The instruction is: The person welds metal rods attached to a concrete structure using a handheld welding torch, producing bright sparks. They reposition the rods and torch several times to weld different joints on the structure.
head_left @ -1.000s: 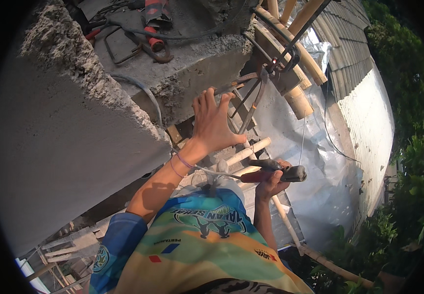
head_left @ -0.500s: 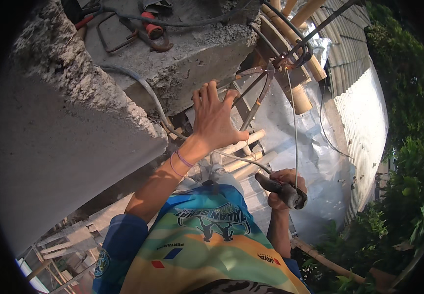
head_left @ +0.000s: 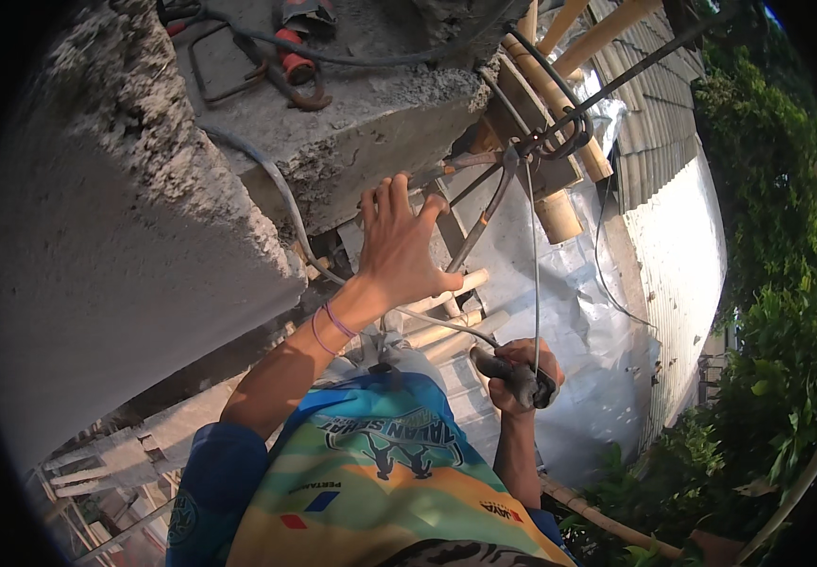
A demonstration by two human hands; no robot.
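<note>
My left hand (head_left: 397, 244) is held up with its fingers spread, back of the hand toward me. Just beyond it, a long-handled pincer-like tool (head_left: 491, 206) has its handles wide apart; their ends pass behind my fingers and thumb, and contact cannot be made out. The tool's head meets a dark steel bar (head_left: 607, 90) near a small glowing spot. At lower right my right hand (head_left: 545, 364) is closed round a dark welding electrode holder (head_left: 518, 380). From this a thin welding rod (head_left: 534, 274) runs up to the glowing spot. A cable (head_left: 441, 324) trails from the holder.
Rough broken concrete (head_left: 144, 217) fills the left. On a concrete ledge (head_left: 380, 132) lie a red cylindrical piece (head_left: 295, 59) and bent steel bars (head_left: 202, 71). Bamboo poles (head_left: 559, 217) stand at upper right. Below are crumpled metal sheet (head_left: 578, 312), a corrugated roof (head_left: 678, 274) and foliage (head_left: 767, 312).
The view has shifted slightly, so most things sit a little further left. The left hand stays spread, and the right hand keeps its hold on the electrode holder, with the rod at the joint.
</note>
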